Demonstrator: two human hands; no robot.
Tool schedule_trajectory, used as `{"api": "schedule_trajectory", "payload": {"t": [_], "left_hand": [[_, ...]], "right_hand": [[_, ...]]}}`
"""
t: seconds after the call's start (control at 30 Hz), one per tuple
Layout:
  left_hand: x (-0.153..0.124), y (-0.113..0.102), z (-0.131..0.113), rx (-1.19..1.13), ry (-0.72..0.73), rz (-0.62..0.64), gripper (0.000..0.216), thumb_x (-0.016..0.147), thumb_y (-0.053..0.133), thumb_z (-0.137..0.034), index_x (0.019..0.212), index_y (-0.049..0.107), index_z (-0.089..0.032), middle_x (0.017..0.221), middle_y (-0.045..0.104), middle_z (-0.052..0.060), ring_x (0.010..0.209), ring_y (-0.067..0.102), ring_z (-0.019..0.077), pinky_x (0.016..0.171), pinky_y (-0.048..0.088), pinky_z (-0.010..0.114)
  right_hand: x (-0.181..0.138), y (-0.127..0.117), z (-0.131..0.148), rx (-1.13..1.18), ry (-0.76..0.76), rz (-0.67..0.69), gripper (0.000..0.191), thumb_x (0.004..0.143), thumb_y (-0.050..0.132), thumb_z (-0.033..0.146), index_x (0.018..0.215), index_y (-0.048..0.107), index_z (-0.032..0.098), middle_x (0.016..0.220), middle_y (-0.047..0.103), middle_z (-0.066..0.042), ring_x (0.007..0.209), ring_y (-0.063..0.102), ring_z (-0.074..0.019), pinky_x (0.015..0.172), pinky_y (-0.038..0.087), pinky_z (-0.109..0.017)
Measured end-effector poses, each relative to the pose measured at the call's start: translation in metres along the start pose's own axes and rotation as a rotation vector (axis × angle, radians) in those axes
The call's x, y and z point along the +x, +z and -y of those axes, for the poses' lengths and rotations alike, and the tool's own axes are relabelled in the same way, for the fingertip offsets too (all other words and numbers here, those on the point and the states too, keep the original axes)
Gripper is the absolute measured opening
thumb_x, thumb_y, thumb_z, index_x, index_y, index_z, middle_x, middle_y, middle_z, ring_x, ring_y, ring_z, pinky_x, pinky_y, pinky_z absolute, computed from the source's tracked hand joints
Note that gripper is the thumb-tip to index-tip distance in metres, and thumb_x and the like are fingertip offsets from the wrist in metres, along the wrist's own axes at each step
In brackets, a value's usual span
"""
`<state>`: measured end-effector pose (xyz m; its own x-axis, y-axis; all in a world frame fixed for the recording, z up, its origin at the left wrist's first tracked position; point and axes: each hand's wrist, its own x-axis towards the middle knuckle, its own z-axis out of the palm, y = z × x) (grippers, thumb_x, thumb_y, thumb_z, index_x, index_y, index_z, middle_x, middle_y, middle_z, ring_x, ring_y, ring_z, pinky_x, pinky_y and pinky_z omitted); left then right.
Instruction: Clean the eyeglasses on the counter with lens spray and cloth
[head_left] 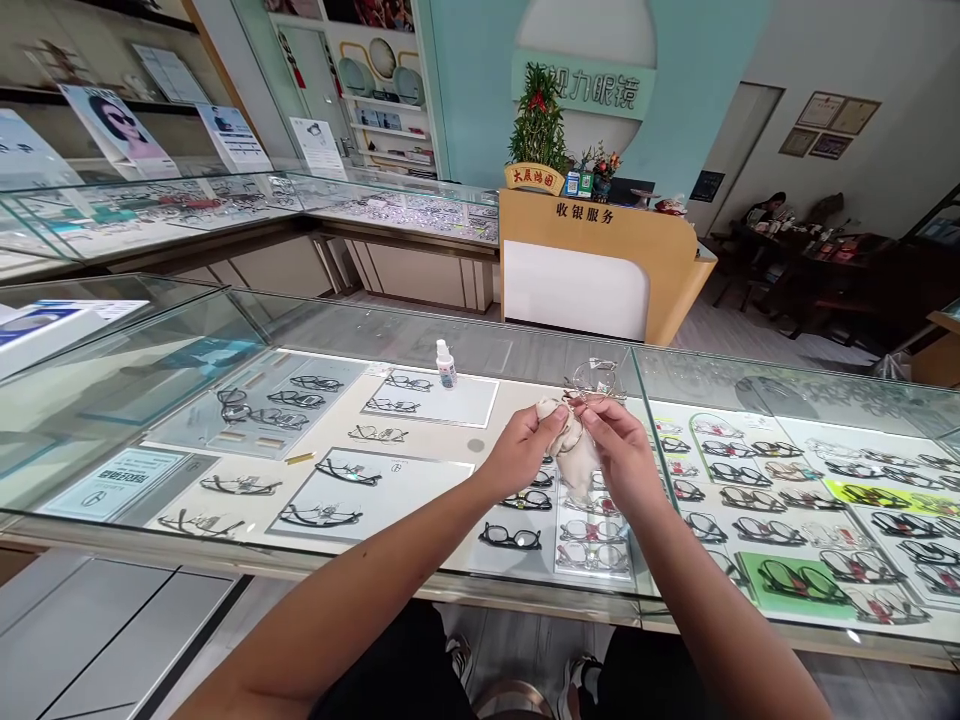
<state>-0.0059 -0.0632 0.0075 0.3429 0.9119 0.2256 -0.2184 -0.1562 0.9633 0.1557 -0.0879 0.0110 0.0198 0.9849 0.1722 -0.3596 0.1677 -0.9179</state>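
Observation:
Over the glass counter, my left hand [521,442] is closed around a bunched cream cloth [576,462], whose loose end hangs down between my hands. My right hand [621,445] is closed in a pinch beside the cloth, gripping a thin-rimmed pair of eyeglasses [595,380] by a part that my fingers mostly hide. The round lens rims of these eyeglasses show just beyond my fingertips. A small white bottle [445,364] stands upright on the glass to the left of my hands.
Beneath the glass top of the display case [439,478] lie many eyeglasses in rows, among them a black pair [510,537]. A white box [52,335] lies on the counter at far left. Past the counter stands a yellow cashier desk [600,225] with a plant [537,125].

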Motion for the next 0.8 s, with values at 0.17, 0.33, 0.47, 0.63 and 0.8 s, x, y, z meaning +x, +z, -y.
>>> {"api": "schedule_trajectory", "payload": {"t": [0.17,0.33,0.47,0.63,0.8], "left_hand": [[-0.0024,-0.0071,-0.0065,-0.024,-0.034,0.186,0.047,0.093,0.075,-0.064,0.097,0.073,-0.017,0.084,0.066,0.004,0.083,0.060,0.0190,0.083,0.051,0.033],[-0.0016,-0.0038,-0.0013,-0.101,-0.068,0.190,0.056,0.084,0.088,-0.057,0.117,0.068,-0.016,0.094,0.066,0.004,0.083,0.059,0.0164,0.078,0.048,0.029],[0.0005,-0.0002,0.0028,-0.071,-0.039,0.103,0.055,0.084,0.085,-0.065,0.100,0.066,-0.016,0.086,0.061,0.001,0.078,0.054,0.0144,0.072,0.045,0.027],[0.0016,-0.0005,-0.0007,-0.006,0.036,0.073,0.057,0.090,0.074,-0.073,0.088,0.065,-0.017,0.084,0.061,0.003,0.081,0.055,0.0165,0.077,0.048,0.030],[0.0004,-0.0032,-0.0047,0.032,0.032,0.100,0.056,0.095,0.067,-0.072,0.082,0.061,-0.018,0.079,0.057,0.001,0.079,0.052,0.0164,0.082,0.048,0.032]], "right_hand": [[-0.0014,-0.0008,0.0076,0.060,0.028,-0.034,0.024,0.080,0.094,0.048,0.086,0.082,0.029,0.105,0.078,-0.001,0.094,0.069,-0.0209,0.084,0.056,-0.033],[-0.0004,0.0004,0.0047,0.048,0.011,-0.003,0.021,0.082,0.093,0.048,0.087,0.082,0.030,0.106,0.076,-0.001,0.098,0.068,-0.0215,0.088,0.056,-0.035],[0.0009,0.0013,-0.0002,0.004,-0.008,0.031,0.023,0.081,0.094,0.051,0.087,0.084,0.031,0.106,0.075,-0.002,0.107,0.068,-0.0240,0.100,0.054,-0.039],[0.0002,0.0010,0.0012,0.010,0.004,0.022,0.025,0.079,0.095,0.050,0.087,0.083,0.030,0.102,0.076,-0.001,0.101,0.067,-0.0220,0.094,0.055,-0.036],[-0.0009,0.0007,0.0052,0.017,0.038,-0.025,0.026,0.078,0.095,0.050,0.087,0.081,0.029,0.101,0.078,-0.002,0.095,0.068,-0.0216,0.085,0.056,-0.033]]}}
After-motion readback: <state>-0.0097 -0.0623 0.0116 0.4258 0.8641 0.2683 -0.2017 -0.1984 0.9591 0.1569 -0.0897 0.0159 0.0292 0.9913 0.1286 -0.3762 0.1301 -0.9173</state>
